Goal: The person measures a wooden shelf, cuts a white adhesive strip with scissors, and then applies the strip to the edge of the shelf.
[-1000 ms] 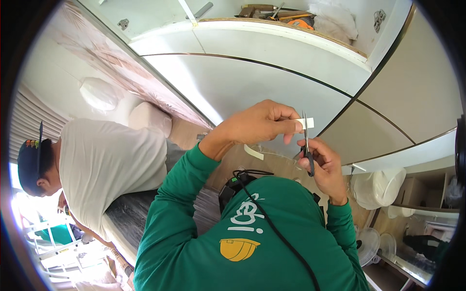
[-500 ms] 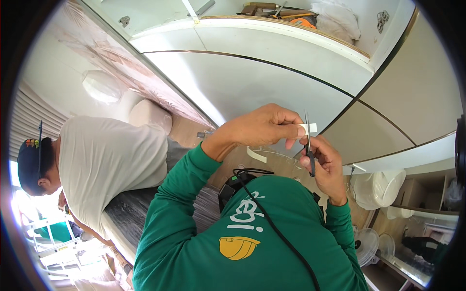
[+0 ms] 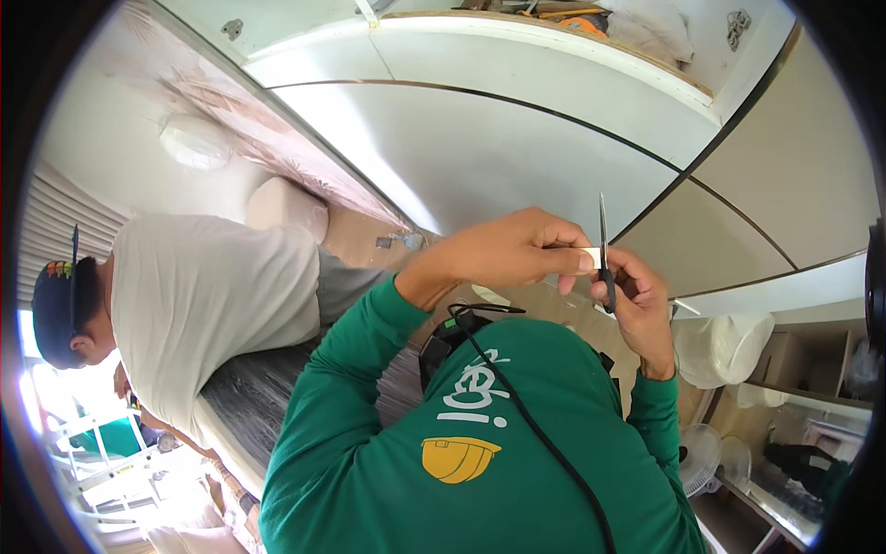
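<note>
My left hand (image 3: pixel 526 249) pinches a short white strip (image 3: pixel 593 255) between thumb and fingers. In my right hand (image 3: pixel 643 305) is a pair of scissors (image 3: pixel 604 231) with black handles, my fingers in the loops. The blades point away from me and look closed, crossing right at the strip's right end. Whether a cut piece sits behind them I cannot tell. Both hands are close together in front of my chest, above the floor and before a pale glossy panel (image 3: pixel 517 157).
At the top, an open compartment holds tools (image 3: pixel 581 24) and white plastic wrapping (image 3: pixel 646 28). A person in a light shirt (image 3: pixel 217 305) bends over at left beside a plastic-wrapped dark surface (image 3: pixel 268 392). A black cable (image 3: pixel 531 420) runs down my green shirt. A fan (image 3: pixel 699 457) stands at lower right.
The scissor blades have come together at the strip, and the part that stuck out to their right no longer shows. Both hands now appear slightly further right in view.
</note>
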`<move>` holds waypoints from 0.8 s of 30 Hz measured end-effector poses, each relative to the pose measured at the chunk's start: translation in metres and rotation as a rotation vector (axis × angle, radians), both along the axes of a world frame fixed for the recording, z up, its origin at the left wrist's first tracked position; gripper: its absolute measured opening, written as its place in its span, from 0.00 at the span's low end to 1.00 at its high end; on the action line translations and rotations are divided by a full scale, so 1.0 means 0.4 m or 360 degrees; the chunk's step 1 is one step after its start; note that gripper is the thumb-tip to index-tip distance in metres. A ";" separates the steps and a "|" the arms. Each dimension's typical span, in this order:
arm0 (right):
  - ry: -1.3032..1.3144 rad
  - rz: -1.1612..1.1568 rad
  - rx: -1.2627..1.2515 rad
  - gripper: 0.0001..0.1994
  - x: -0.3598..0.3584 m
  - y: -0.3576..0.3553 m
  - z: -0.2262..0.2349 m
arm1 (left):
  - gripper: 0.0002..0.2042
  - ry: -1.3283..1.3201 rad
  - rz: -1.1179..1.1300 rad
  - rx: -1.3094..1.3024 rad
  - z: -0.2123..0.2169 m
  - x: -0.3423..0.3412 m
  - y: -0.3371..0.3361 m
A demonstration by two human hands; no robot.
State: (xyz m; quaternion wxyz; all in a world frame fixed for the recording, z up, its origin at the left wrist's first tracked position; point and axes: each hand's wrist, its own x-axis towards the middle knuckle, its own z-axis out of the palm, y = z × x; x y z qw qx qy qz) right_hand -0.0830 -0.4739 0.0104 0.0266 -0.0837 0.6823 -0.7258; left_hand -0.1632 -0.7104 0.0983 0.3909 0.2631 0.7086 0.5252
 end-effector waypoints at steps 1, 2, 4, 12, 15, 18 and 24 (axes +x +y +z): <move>-0.0022 -0.0051 -0.0039 0.20 0.003 -0.001 -0.017 | 0.15 -0.0015 0.0022 0.0036 -0.002 -0.001 -0.004; -0.0044 -0.0102 -0.0078 0.20 0.007 -0.001 -0.030 | 0.16 -0.0030 0.0044 0.0072 -0.006 -0.003 -0.009; -0.0224 -0.0106 0.0036 0.20 0.014 0.009 -0.044 | 0.15 -0.0027 0.0088 0.0129 -0.018 -0.013 -0.026; -0.0475 0.0562 0.0738 0.24 0.081 0.051 -0.090 | 0.16 0.0489 0.0188 0.0164 0.012 -0.027 -0.099; -0.0132 0.0798 0.0924 0.25 0.057 0.057 -0.021 | 0.19 0.0513 0.0228 0.0135 0.035 -0.037 -0.121; -0.0075 0.0939 0.1067 0.24 0.022 0.041 0.018 | 0.19 0.0304 0.0383 0.0239 0.030 -0.052 -0.139; -0.0555 0.1117 0.1229 0.23 -0.036 0.000 0.039 | 0.17 0.0449 0.0448 0.0297 0.056 -0.095 -0.165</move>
